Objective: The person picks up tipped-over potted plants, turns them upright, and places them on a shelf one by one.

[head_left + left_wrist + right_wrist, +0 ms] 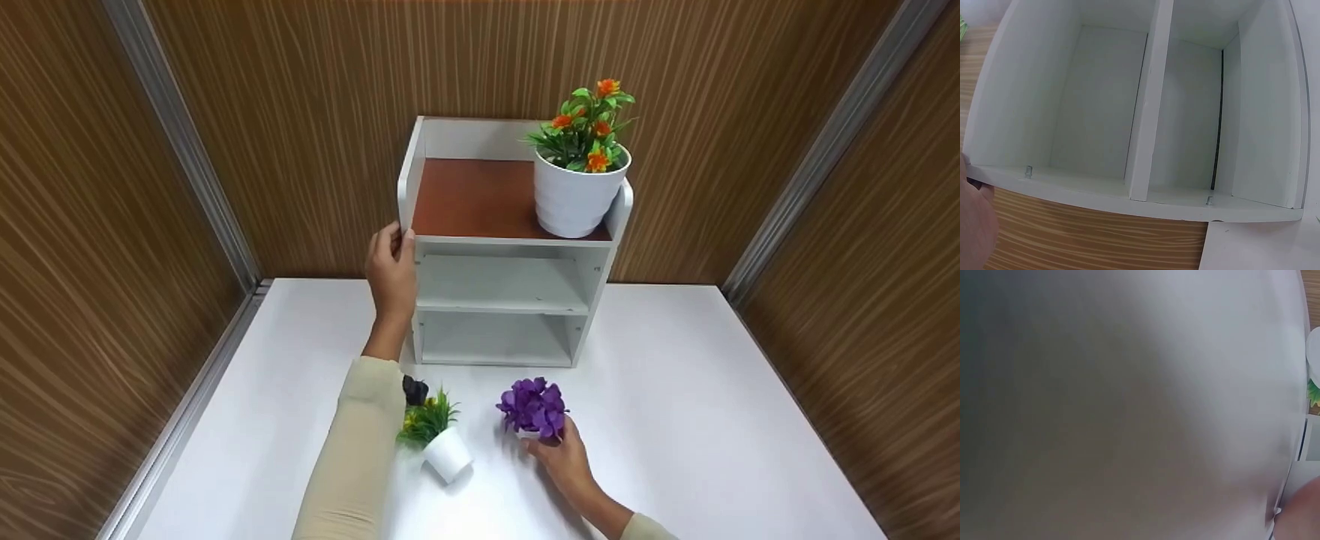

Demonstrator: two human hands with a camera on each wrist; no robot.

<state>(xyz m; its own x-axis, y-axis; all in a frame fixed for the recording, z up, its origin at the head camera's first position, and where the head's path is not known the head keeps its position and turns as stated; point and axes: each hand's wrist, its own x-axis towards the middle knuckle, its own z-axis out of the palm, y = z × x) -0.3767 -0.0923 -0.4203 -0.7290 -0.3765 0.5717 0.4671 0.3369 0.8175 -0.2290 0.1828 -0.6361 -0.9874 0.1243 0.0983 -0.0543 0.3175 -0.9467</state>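
Note:
My left hand [393, 274] grips the left side panel of a small white shelf [502, 309], just below its red-brown top board [480, 196]. In the left wrist view, that hand [977, 225] shows at the panel's edge beside the bare compartments. Low in the head view, my right hand [566, 461] holds a small potted plant with purple flowers [532, 406] by its pot, most of which is hidden. A pale blurred surface fills most of the right wrist view, with part of the hand [1300, 512] at the lower right.
A white pot with orange flowers [577, 199] stands on the shelf's top right. Left of the purple plant, a small white pot with green leaves [448, 454] lies tilted on the white table [675, 405]. Dark petals [415, 390] show beside my left sleeve. Wood-grain walls [300, 135] enclose the table.

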